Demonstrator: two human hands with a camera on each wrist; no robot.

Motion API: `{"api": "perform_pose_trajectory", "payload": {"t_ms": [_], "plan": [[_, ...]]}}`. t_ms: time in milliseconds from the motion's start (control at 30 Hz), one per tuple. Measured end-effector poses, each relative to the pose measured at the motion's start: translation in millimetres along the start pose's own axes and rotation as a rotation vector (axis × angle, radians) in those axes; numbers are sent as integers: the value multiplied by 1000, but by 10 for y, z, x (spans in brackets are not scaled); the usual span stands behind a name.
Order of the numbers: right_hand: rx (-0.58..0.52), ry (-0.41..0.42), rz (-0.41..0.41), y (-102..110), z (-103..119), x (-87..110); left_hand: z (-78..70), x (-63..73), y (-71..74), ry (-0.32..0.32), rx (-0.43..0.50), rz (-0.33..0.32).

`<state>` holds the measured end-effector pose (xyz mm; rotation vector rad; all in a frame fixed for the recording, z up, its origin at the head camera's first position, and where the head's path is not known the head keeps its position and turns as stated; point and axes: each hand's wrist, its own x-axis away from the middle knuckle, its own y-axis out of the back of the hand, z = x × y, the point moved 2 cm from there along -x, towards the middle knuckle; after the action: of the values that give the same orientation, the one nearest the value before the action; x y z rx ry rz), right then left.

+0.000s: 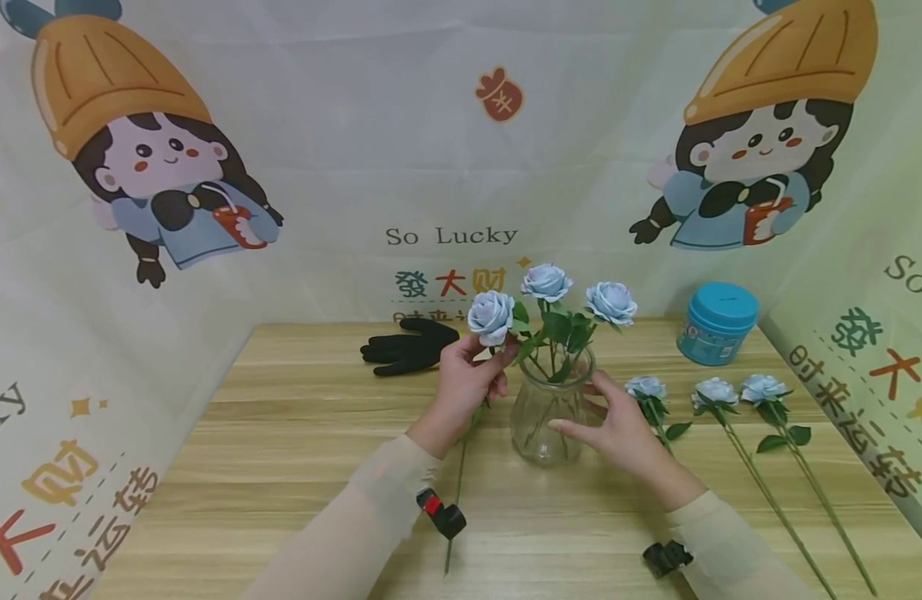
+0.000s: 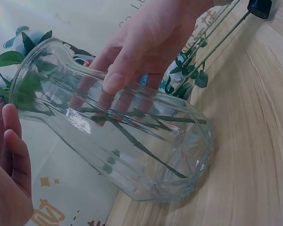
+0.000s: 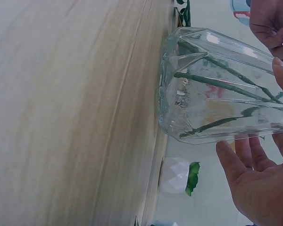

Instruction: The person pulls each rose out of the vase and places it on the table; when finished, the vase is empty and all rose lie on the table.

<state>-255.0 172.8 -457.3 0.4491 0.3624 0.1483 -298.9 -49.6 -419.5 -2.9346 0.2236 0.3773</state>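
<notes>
Head view: shows a clear glass vase (image 1: 548, 429) upright near the middle of the wooden table (image 1: 318, 467), with 2 pale blue roses (image 1: 547, 283) rising above its mouth. Pinches a single blue rose (image 1: 491, 318) just below the bloom with the left hand (image 1: 472, 379), fingers and thumb drawn in close, beside the vase's rim, with the stem running down outside the glass. Leaves unclear any contact between that hand and the rim. Holds the vase's side with the right hand (image 1: 618, 421), only partly closed, thumb across the near side and fingers behind. Shows, in the left wrist view, that thumb against the glass and green stems (image 2: 142, 148) inside. Also shows 3 loose roses (image 1: 716, 392) lying at the right, a blue tub (image 1: 719, 325) behind them, a black glove (image 1: 410, 347) near the far edge, and a printed backdrop (image 1: 341, 125) beyond.
</notes>
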Motion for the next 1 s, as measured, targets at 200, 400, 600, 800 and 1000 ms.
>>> {"api": "perform_pose_trajectory", "payload": {"t_ms": [200,400,600,800,1000], "plan": [[0,5,-5,-3,-7,-5,-7,8,-4,-5,18,9],[-6,9,-14,-11,-19,0,-31,13,-12,-19,37,2],[-4,11,-14,-15,-24,14,-75,27,-25,-16,42,-3],[9,11,-12,-14,-29,3,-143,20,-43,-31,43,-12],[9,6,-11,-14,-32,-4,-243,-4,-53,-43,70,-42]]}}
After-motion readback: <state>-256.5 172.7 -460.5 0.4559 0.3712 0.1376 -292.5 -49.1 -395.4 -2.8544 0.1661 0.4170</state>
